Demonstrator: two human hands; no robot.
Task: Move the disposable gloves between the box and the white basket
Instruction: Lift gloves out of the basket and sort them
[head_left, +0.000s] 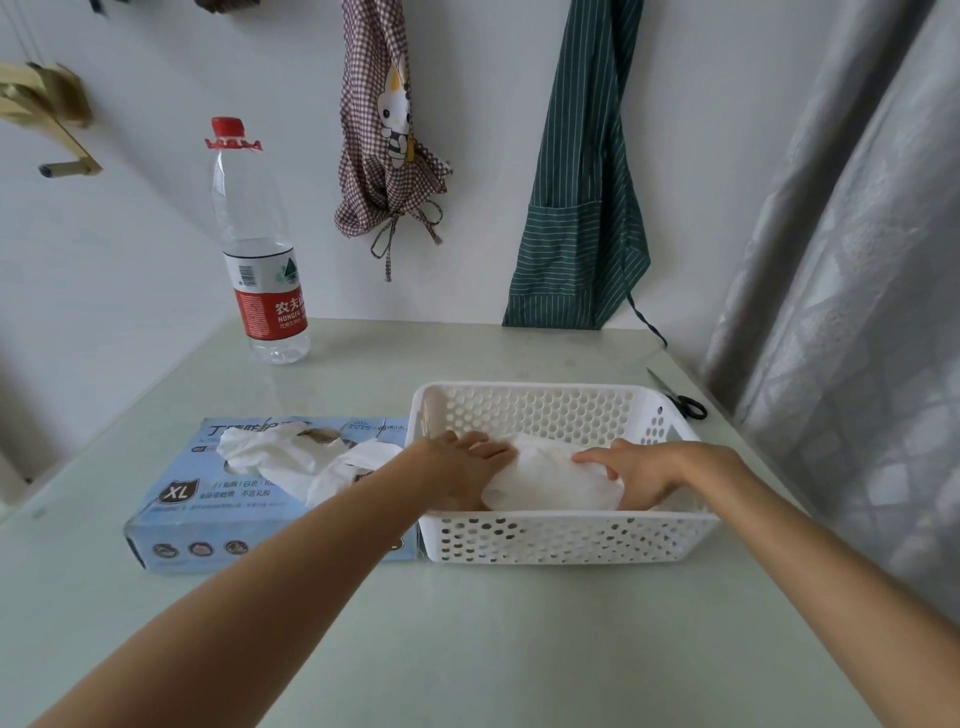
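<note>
Both hands, left hand (462, 467) and right hand (641, 475), grip the glove stack (550, 480) inside the white basket (561, 535); squeeze evenly, lift level.

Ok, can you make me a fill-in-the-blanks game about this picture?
1. Both hands, left and right, hold a pile of gloves inside the white ____.
2. The blue box sits on the basket's ____ side.
3. The water bottle's cap is ____.
4. Black-handled ____ lie behind the basket.

Answers: basket; left; red; scissors
</note>
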